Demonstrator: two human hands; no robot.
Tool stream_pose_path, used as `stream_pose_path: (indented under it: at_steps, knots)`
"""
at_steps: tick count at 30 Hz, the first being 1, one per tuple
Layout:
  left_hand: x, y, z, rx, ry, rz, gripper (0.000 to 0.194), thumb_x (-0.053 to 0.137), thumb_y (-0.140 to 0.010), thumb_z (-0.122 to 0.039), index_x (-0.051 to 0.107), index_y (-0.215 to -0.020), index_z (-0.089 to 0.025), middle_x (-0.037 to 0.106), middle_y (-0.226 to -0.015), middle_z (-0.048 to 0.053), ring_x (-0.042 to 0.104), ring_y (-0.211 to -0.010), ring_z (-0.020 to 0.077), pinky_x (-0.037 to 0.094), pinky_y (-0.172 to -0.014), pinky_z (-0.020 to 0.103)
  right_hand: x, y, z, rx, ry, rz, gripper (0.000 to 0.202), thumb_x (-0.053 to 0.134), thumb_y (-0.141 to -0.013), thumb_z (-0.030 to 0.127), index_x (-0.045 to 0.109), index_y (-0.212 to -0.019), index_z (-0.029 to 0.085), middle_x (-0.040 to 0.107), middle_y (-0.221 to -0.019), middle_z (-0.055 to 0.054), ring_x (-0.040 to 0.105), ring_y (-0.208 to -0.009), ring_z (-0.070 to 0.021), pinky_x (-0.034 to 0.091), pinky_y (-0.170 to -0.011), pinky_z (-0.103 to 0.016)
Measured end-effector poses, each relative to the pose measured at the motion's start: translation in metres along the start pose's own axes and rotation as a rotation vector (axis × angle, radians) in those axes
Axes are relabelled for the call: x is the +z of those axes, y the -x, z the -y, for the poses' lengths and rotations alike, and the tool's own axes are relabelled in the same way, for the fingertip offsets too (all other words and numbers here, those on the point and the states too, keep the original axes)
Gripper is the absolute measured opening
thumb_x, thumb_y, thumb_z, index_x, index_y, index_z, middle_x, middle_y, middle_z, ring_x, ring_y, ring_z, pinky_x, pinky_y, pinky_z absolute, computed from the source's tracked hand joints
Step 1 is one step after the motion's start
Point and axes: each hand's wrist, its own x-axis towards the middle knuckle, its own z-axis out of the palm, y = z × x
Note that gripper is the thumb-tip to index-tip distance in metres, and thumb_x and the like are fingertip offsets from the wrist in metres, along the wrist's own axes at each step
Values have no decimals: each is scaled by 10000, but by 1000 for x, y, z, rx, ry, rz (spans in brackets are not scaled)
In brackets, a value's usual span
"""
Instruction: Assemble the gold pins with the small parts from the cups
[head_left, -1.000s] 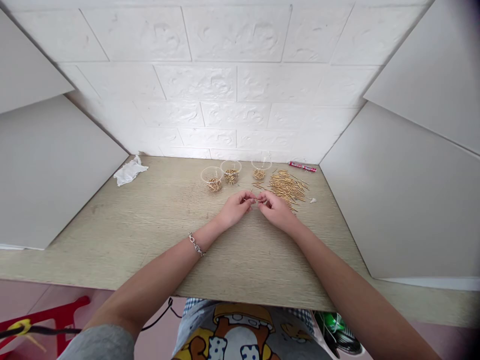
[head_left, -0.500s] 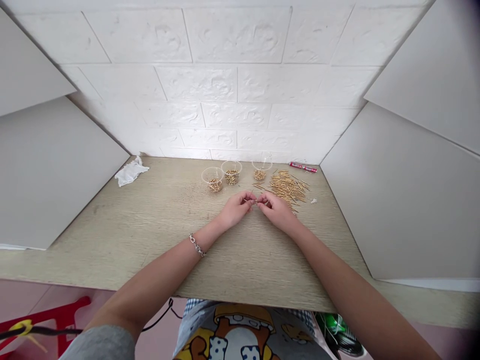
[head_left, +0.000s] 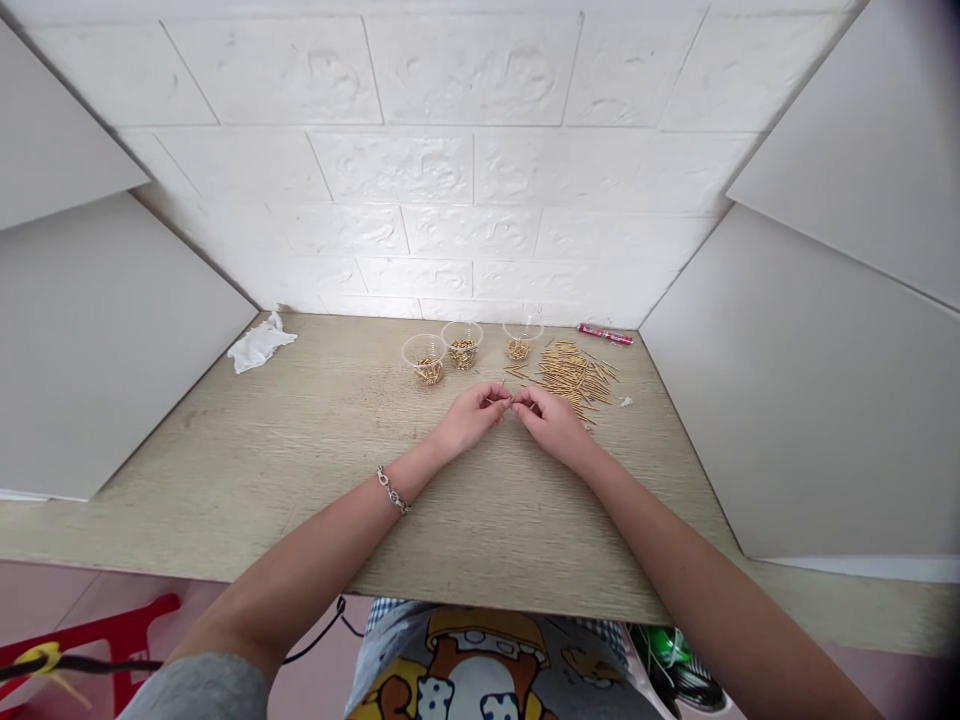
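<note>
My left hand (head_left: pixel 474 414) and my right hand (head_left: pixel 553 420) meet fingertip to fingertip over the middle of the table. Both are closed in a pinch. Something small and thin seems to sit between the fingers, but it is too small to make out. Just beyond and right of my right hand lies a loose pile of thin gold-coloured sticks (head_left: pixel 576 372). Past my left hand stand three clear plastic cups: a left cup (head_left: pixel 424 350), a middle cup (head_left: pixel 463 338) and a right cup (head_left: pixel 523 322), each holding small gold-coloured pieces.
A red-and-pink wrapped tube (head_left: pixel 604 334) rests near the back right, and a crumpled white tissue (head_left: pixel 261 342) at the back left. Fine crumbs (head_left: pixel 386 388) are scattered left of the cups. A white brick-patterned wall (head_left: pixel 435 170) and grey side panels (head_left: pixel 832 400) enclose the wooden table (head_left: pixel 255 480).
Both hands stay pinched together at the same spot, with only a slight shift of the fingertips. The cups and the pile look unchanged.
</note>
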Motion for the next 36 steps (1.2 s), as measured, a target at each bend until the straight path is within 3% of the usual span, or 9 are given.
stream_pose_path:
  at_steps: [10, 15, 20, 25, 30, 33, 36]
  knots:
    - [1, 1, -5, -46, 8, -30, 98, 493, -790, -240, 508, -777, -144, 508, -636, -37, 470, -566, 66, 396, -577, 205, 0, 2, 5, -36, 35, -20, 155, 476, -787, 280, 598, -781, 185, 591, -658, 8, 459, -533, -116, 337, -532, -239]
    - [3, 2, -9, -127, 87, -29, 57, 447, -797, -200, 471, -785, -149, 584, -754, -2, 503, -553, 51, 406, -562, 199, -28, -5, -5, -100, 228, -92, 209, 446, -814, 275, 631, -853, 184, 635, -751, -27, 530, -655, -147, 378, -625, -261]
    - [3, 3, -10, -101, 63, -44, 63, 468, -788, -221, 471, -790, -158, 525, -669, -40, 451, -505, 51, 379, -553, 208, -63, -13, -30, -1, 421, -213, 249, 419, -824, 231, 655, -881, 178, 658, -878, -55, 568, -805, -179, 400, -715, -286]
    - [2, 4, -9, -88, 25, -43, 134, 454, -809, -277, 489, -766, -155, 476, -641, -45, 436, -523, 62, 355, -553, 209, -63, -14, -41, 14, 565, -179, 272, 423, -833, 227, 681, -904, 181, 642, -1008, -69, 563, -915, -199, 398, -807, -316]
    - [2, 5, -11, -93, -27, -24, 123, 429, -814, -245, 506, -782, -154, 443, -581, -59, 428, -524, 72, 346, -558, 208, -47, -27, -30, -35, 647, -220, 291, 404, -864, 255, 663, -992, 224, 596, -1128, -66, 535, -998, -224, 352, -880, -384]
    - [1, 5, -11, -88, -53, -3, 117, 427, -813, -230, 511, -794, -152, 437, -578, -61, 425, -531, 72, 343, -562, 205, -45, -52, -12, -98, 679, -225, 290, 401, -871, 250, 638, -1036, 222, 571, -1142, -87, 506, -1029, -242, 341, -880, -396]
    - [0, 5, -9, -73, -52, 17, 108, 431, -809, -221, 513, -808, -152, 440, -587, -60, 429, -545, 73, 346, -570, 204, -49, -81, 9, -137, 717, -265, 252, 421, -861, 253, 647, -960, 199, 542, -1150, -109, 472, -1045, -262, 327, -886, -410]
